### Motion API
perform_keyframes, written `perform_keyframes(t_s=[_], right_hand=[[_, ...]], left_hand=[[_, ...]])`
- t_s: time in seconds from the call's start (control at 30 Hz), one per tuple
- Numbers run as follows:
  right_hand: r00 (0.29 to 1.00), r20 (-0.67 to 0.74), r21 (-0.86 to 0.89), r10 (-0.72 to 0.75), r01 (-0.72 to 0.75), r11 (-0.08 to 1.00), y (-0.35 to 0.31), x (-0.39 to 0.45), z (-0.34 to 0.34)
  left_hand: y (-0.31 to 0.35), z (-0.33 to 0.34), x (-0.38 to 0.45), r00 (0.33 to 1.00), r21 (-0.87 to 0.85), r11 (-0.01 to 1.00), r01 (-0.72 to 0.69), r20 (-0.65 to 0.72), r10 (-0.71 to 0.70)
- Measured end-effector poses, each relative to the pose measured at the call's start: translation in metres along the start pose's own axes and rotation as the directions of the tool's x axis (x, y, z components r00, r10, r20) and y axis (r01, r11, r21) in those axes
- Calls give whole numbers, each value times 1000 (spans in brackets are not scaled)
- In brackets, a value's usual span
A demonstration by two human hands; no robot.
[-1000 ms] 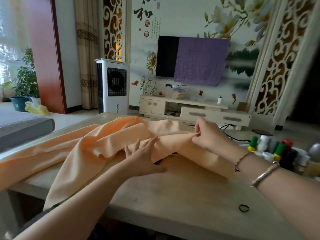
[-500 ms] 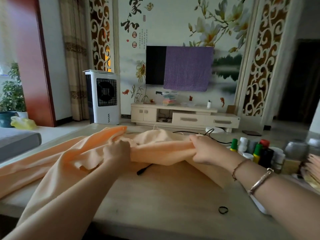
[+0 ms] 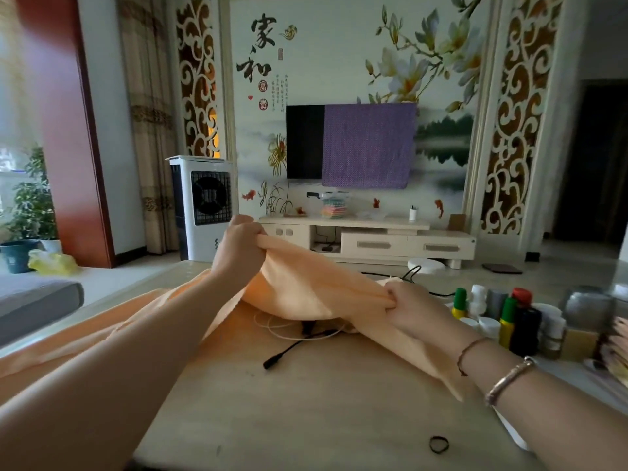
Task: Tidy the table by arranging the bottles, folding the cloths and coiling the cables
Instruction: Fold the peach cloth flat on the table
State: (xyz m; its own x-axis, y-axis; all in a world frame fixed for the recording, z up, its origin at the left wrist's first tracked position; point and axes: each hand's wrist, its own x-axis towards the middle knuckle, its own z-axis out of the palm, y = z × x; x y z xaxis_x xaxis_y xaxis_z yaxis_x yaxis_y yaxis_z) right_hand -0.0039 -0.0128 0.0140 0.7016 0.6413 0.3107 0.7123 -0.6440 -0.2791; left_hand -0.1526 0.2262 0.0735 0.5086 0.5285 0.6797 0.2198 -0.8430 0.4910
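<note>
Nearest to us, a small black elastic hair loop (image 3: 439, 444) lies flat on the pale wooden tabletop (image 3: 323, 413), well short of the peach-orange soft cloth (image 3: 316, 287). Farther in, a thin black cable with a barrel plug (image 3: 289, 351) runs out from under that cloth's lifted edge, with a fine cream cord (image 3: 272, 326) looped beside it. Our right hand (image 3: 413, 309) pinches a gathered fold of the cloth low over the table, fingers curled tight on the fabric; our left hand (image 3: 239, 248) grips another bunch of the same cloth, raised higher, so the fabric stretches taut between them while the rest trails off to the left across the table. To the right of the cloth stands a cluster of small bottles with green, red and white caps (image 3: 503, 314), close together. Beyond the cloth, a black cord (image 3: 413, 271) lies at the table's far edge.
</note>
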Motion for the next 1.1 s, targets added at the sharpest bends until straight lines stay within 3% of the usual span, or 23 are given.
perform_keyframes(t_s=[0.07,0.17,0.27,0.37,0.4,0.47,0.53,0.63,0.67,0.7,0.73,0.77,0.83,0.87,0.93,1.0,1.1], right_hand=[[995,-89,21,-39,41,999,-9,0,-12],[993,-96,1,-65,65,998,-24,-1,-30],[998,-33,-2,-50,50,999,-34,-9,-45],[998,38,51,-57,55,997,-40,-18,-51],[997,57,62,-59,55,997,-41,-19,-53],[988,138,3,-69,70,998,-46,-22,-56],[954,298,-110,-42,78,991,-54,-25,-56],[859,512,-204,1,121,972,-59,-25,-47],[832,554,-226,19,128,966,-59,-25,-44],[810,585,-236,38,125,964,-59,-26,-40],[794,605,-243,57,116,963,-58,-24,-35],[791,607,-262,77,108,959,-56,-20,-27],[842,534,-312,80,109,944,-50,-12,-9],[885,460,-355,70,111,928,-47,-8,-2],[957,282,-410,73,51,911,-38,5,14],[985,154,-402,83,-15,915,-31,18,25],[993,69,-480,93,-49,876,-27,43,40]], left_hand=[[-11,-18,-2,999,13,1000,-21,-43,21],[-22,-41,-5,999,64,998,-17,-27,19],[-33,-62,-15,982,152,988,26,180,-53],[-44,-77,-29,889,490,841,-228,458,-26],[-45,-79,-34,860,505,823,-262,509,-38],[-48,-82,-44,812,429,888,-164,571,-125],[-48,-86,-51,679,360,933,21,679,-278],[-43,-94,-61,317,429,855,292,799,-510],[-43,-96,-63,234,455,830,324,811,-536],[-44,-95,-64,205,476,821,315,810,-549],[-47,-92,-64,224,495,831,252,806,-548],[-51,-87,-63,291,522,842,137,791,-538],[-59,-72,-61,506,556,830,-50,730,-458],[-63,-65,-61,597,543,837,-62,692,-405],[-77,-44,-57,707,472,882,11,619,-340],[-88,-23,-55,792,372,921,115,526,-311],[-103,12,-47,836,285,929,236,427,-344]])
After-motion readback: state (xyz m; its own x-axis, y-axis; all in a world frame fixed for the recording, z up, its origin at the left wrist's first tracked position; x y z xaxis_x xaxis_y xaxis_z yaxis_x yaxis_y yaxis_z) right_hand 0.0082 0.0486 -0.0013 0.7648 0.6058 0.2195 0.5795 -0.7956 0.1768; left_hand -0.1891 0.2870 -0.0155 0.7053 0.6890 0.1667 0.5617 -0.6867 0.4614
